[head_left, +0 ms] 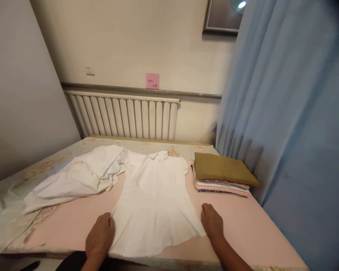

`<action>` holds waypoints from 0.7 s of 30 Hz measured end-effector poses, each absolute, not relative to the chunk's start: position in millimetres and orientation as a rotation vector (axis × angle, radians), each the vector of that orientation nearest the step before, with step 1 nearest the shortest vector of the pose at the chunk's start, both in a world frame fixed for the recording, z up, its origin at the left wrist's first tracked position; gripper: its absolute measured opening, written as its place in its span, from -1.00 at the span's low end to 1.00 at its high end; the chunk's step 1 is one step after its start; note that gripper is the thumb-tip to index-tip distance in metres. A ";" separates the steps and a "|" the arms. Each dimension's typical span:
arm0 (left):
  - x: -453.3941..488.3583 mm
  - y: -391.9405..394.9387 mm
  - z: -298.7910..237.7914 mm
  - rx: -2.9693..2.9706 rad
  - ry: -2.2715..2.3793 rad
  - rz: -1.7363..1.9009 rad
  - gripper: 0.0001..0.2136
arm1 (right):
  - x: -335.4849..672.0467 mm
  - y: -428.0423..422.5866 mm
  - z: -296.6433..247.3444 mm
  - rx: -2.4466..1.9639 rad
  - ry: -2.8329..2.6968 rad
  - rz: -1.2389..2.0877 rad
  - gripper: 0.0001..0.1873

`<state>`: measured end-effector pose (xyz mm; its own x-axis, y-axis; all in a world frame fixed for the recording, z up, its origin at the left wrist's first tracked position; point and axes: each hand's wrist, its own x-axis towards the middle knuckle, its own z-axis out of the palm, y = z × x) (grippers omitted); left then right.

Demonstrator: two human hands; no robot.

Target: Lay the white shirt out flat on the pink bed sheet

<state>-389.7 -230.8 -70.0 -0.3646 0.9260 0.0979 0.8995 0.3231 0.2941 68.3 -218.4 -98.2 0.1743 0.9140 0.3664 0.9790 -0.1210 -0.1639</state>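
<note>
A white short-sleeved shirt (156, 203) lies spread flat, its collar away from me and its hem towards me. My left hand (101, 234) is closed at the left side edge near the hem, the fingers curled on the cloth. On the opposite edge my right hand (213, 222) is closed too, at the lower right side of the shirt. The exact pinch of cloth in each hand is partly hidden by the fingers. Under the shirt is a pink cloth (243, 229).
White crumpled garments (84, 173) lie to the left. At the right stands a folded stack with a mustard-brown cloth (222, 167) on top, beside a blue curtain (260, 113). Behind the table are a radiator (127, 116) and a pink note (152, 81). A white cord (15, 239) hangs front left.
</note>
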 end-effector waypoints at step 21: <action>-387.4 -233.2 -67.3 1.718 2.485 0.476 -0.66 | 65.9 -224.1 -91.0 -2.089 -1.704 -0.122 -0.76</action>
<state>-387.4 -233.2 -67.3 -0.3667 0.9242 0.1072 0.8983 0.3217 0.2994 65.9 -224.1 -91.0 0.2371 0.9109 0.3377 0.9498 -0.1444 -0.2775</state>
